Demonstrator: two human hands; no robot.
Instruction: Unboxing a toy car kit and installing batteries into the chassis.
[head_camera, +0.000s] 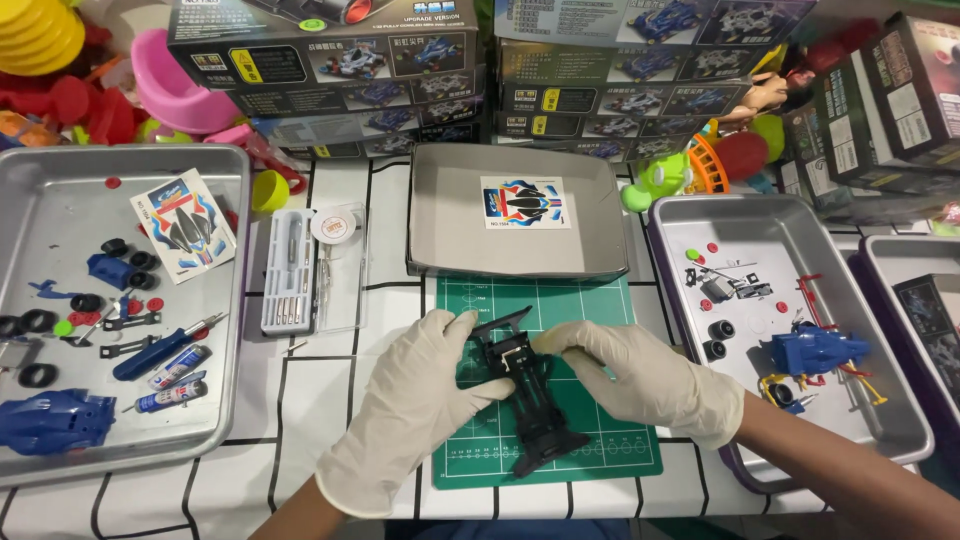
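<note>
Covering the bench is a white cloth with black lines (300, 390), and a green cutting mat (600, 300) lies at the middle of its near edge. Stacked dark boxes of model cars (330, 60) line the far edge, with bright plastic toys (60, 70) heaped at the far left corner.

Over the mat, the left hand (410, 410) and the right hand (640, 380), both in pale gloves, close their fingers on the two sides of a black toy-car chassis (530, 390), which stands tilted just above the mat.

A grey metal tray (230, 300) at the left edge holds a blue car body (50, 420), loose black tyres (40, 322), a blue-handled screwdriver (160, 350), small tubes (175, 380) and a sticker sheet (183, 225). Beside it lies a clear case of screwdriver bits (300, 275). A shallow grey box lid (600, 200) beyond the mat holds one sticker sheet (525, 203). At the right, a second metal tray (880, 330) carries a blue car part (815, 350), two black tyres (718, 340) and small red pieces (783, 307). A further tray (900, 260) shows at the right edge.
</note>
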